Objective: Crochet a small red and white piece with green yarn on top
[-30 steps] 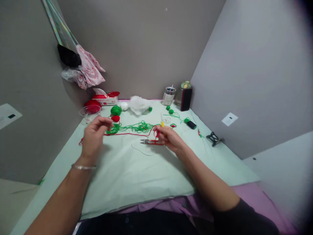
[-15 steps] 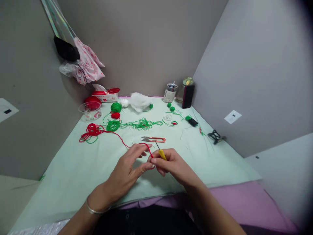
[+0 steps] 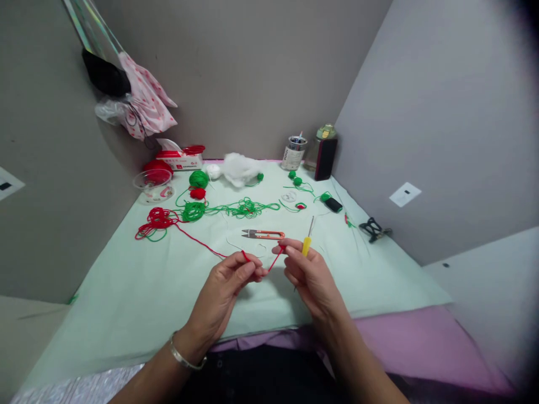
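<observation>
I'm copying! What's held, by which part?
Left hand: red yarn strand, partway along. Right hand: same strand, farther along; yellow-handled metal tool by its handle.

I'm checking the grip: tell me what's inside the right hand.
The right hand holds a yellow-handled tool and red yarn; its fingers cover part of the tool.

Red yarn (image 3: 275, 261) in left hand (image 3: 225, 286)
</observation>
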`<state>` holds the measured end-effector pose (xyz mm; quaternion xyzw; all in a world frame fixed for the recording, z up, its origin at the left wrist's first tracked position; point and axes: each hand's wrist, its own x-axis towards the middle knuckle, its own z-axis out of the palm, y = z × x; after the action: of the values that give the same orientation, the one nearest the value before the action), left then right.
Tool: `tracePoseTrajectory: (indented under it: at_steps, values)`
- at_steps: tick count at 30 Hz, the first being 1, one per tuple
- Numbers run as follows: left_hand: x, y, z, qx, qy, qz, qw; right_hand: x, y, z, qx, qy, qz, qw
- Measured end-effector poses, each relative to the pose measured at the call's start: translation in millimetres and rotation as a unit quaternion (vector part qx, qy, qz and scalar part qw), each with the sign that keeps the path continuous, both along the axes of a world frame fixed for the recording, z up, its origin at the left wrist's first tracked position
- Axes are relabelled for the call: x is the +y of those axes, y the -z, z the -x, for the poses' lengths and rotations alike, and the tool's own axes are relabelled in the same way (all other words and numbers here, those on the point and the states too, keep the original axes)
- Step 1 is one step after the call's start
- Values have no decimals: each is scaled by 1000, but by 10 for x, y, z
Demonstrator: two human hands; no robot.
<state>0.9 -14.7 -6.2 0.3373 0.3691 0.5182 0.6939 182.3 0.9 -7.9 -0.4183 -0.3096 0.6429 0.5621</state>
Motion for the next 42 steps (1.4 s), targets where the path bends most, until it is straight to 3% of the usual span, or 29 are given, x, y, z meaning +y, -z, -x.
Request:
tracePoseTrajectory:
  at_steps: [5, 10, 17, 22, 26, 28, 30, 32, 34, 36, 39, 42]
  values:
    - [15, 98, 19, 31, 8, -17, 999, 59, -12, -110, 93, -9, 8, 996]
    - [34, 76, 110, 32, -10, -8, 999, 107, -14, -255, 113, 3, -10, 994]
    - [193, -197, 219, 39, -60, -51, 996, 35, -25, -212, 3, -159, -3, 987]
    - [426, -453, 280, 43, -110, -125, 985, -29, 61, -106, -1, -246, 26, 969]
    - [544, -497, 254, 51, -115, -164, 978, -94, 136, 2, 3, -300, 33, 953]
    - [571, -453, 238, 113, -70, -195, 972, -118, 143, 46, 13, -312, 33, 949]
    - [594, -371, 238, 232, -4, -245, 941, -130, 133, 72, 33, -318, 38, 947]
    - [619, -263, 262, 370, 50, -299, 878, -130, 118, 81, 60, -320, 43, 945]
    - [636, -154, 309, 473, 75, -325, 816, -121, 111, 80, 84, -315, 45, 944]
    - [615, -76, 362, 520, 78, -319, 788, -110, 112, 75, 100, -301, 49, 947]
    - [467, -42, 396, 491, 49, -310, 812, -98, 123, 66, 110, -270, 54, 955]
    - [222, -63, 336, 370, 61, -255, 891, -98, 135, 57, 125, -256, 51, 957]
